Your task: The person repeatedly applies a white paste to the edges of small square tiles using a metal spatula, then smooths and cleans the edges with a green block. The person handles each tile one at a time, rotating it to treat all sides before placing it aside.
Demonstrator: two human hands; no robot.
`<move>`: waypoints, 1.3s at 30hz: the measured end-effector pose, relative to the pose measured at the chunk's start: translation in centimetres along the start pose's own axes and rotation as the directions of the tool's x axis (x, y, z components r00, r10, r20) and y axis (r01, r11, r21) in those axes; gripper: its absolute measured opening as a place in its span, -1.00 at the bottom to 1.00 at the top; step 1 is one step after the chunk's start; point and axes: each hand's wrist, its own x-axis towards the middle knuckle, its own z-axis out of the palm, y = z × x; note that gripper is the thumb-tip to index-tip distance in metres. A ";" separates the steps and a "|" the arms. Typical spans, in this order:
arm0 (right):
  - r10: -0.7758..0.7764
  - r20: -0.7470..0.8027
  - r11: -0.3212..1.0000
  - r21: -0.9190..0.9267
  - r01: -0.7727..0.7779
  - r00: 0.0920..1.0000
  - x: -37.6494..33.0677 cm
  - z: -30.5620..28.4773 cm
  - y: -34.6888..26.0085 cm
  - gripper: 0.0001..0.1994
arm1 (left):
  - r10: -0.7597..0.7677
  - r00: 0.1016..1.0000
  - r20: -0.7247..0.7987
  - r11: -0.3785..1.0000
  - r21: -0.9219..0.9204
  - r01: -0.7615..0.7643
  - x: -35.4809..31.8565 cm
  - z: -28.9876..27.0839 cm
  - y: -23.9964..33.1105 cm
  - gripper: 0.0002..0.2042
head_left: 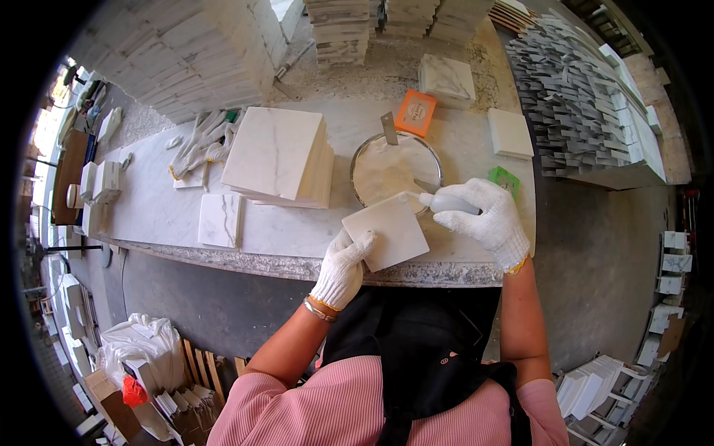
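Note:
My left hand, in a white knit glove, grips a square white tile by its left corner near the bench's front edge. My right hand, gloved too, is closed round a small pale squeeze bottle. The bottle's nozzle points left, at the tile's top corner; whether it touches cannot be told. Just behind the tile sits a round metal-rimmed pan of cream-coloured powder. A flat metal strip leans on its far rim, and a blade-like piece shows beside the bottle.
Left of the pan stands a stack of veined white tiles, with a single tile before it. Spare gloves lie further left. An orange box, a green block and white tiles are to the right. Tall tile stacks rise behind.

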 end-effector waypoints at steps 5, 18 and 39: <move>0.141 -0.002 0.981 0.135 -0.139 0.990 0.2 -0.8 0.1 -0.69 | -0.007 1.000 0.005 1.000 0.002 0.007 -0.1 0.3 0.3 -0.55; 0.265 -0.237 0.962 0.134 -0.239 0.935 7.3 -1.3 7.3 -0.62 | 0.005 1.000 0.021 1.000 0.006 -0.005 0.2 -0.5 -0.2 -0.52; 0.252 -0.186 0.956 -0.102 -0.274 0.950 1.4 0.2 3.1 -0.71 | -0.002 1.000 0.014 1.000 -0.013 0.002 0.2 -0.1 0.2 -0.57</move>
